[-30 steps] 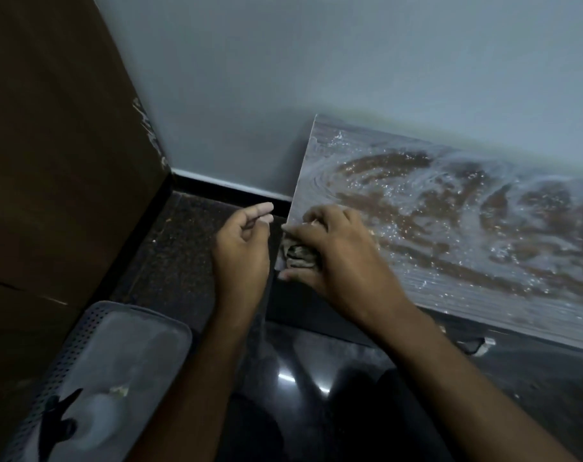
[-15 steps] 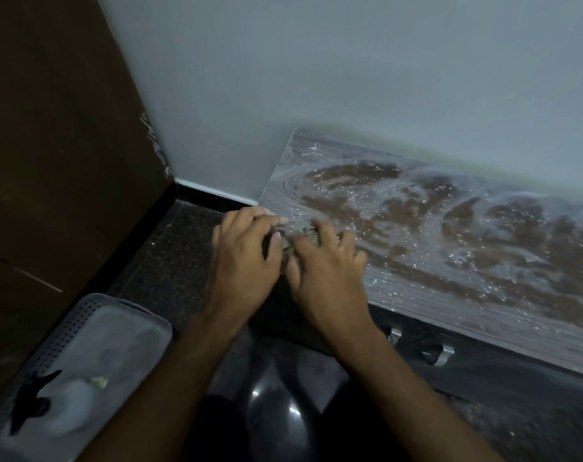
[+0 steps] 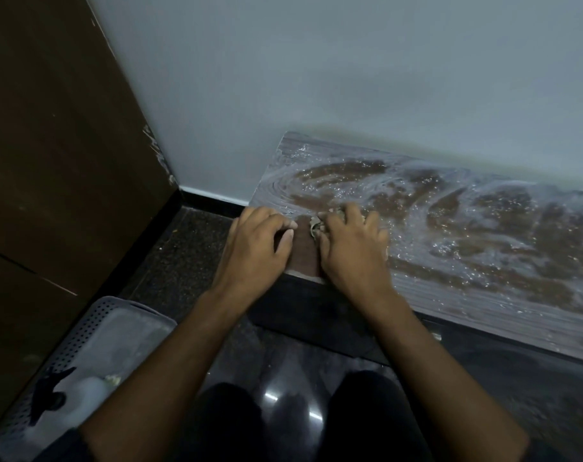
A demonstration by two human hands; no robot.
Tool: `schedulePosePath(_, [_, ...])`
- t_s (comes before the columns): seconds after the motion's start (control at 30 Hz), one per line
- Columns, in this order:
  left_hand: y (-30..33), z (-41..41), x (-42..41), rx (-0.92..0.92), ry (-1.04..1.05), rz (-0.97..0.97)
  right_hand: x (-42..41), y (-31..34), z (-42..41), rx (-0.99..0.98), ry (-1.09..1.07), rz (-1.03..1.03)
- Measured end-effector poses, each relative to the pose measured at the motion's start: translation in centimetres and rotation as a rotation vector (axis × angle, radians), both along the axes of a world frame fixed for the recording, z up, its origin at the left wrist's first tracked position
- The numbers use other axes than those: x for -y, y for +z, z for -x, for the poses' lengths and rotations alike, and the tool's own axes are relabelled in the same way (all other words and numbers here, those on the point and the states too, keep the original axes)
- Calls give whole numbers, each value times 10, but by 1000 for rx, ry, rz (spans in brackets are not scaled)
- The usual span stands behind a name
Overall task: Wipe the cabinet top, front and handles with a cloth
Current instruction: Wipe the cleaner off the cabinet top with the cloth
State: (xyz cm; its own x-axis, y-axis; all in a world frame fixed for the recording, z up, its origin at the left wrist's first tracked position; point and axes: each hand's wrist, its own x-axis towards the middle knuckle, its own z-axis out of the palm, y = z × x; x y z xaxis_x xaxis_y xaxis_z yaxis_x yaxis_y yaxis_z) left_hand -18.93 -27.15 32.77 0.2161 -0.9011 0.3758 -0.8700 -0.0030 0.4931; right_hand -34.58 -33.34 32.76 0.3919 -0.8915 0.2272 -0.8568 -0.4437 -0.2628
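Note:
The low cabinet's top (image 3: 466,235) is a wood-grain board streaked with wet, foamy swirls. Its dark front (image 3: 316,315) drops to the floor below. At the left end, my right hand (image 3: 350,251) presses down on a small bunched cloth (image 3: 314,228) and grips it under curled fingers; only a bit of it shows. My left hand (image 3: 255,248) rests on the top's left corner, fingers curled, a small gap from the cloth. Between the hands lies a dry-looking brown strip.
A grey perforated basket (image 3: 67,348) stands on the dark floor at lower left and holds a white spray bottle (image 3: 67,395) with a dark trigger. A brown wooden panel (image 3: 50,161) rises on the left. The pale wall backs the cabinet. My knees are at the bottom.
Both hands moved up onto the cabinet top's left end. My left hand, earlier off the edge and then against the cloth, now sits slightly apart from it. The view shifted left.

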Motion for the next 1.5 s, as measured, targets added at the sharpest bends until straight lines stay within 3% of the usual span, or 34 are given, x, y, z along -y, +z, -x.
schedulePosePath(0.13, [1,1,0,-53,11,23,-37,-5,5,-25,197,33])
schedulePosePath(0.33, [2,-9,-16,-102,76,84,-34,-2,11,-10,92,26])
schedulePosePath(0.5, [0,-12,-19,-98,126,97,-53,3,-50,12,250,35])
schedulePosePath(0.63, [5,-12,-22,-166,181,88,-57,1,-31,13,285,23])
schedulePosePath(0.7, [5,-10,-24,-130,145,64,-57,-1,1,34,263,23])
schedulePosePath(0.87, [5,12,-21,-85,5,6,-52,-6,40,66,-21,6])
schedulePosePath(1.03, [10,32,-19,-84,-111,-8,-71,-9,42,27,125,62])
schedulePosePath(1.23, [8,36,-22,-23,-113,-54,-6,1,48,1,-70,-36])
schedulePosePath(1.4, [7,42,-20,-26,-95,-46,-50,-1,64,6,145,-5])
schedulePosePath(1.5, [7,46,-22,-7,-130,-44,-40,-1,84,56,92,-15])
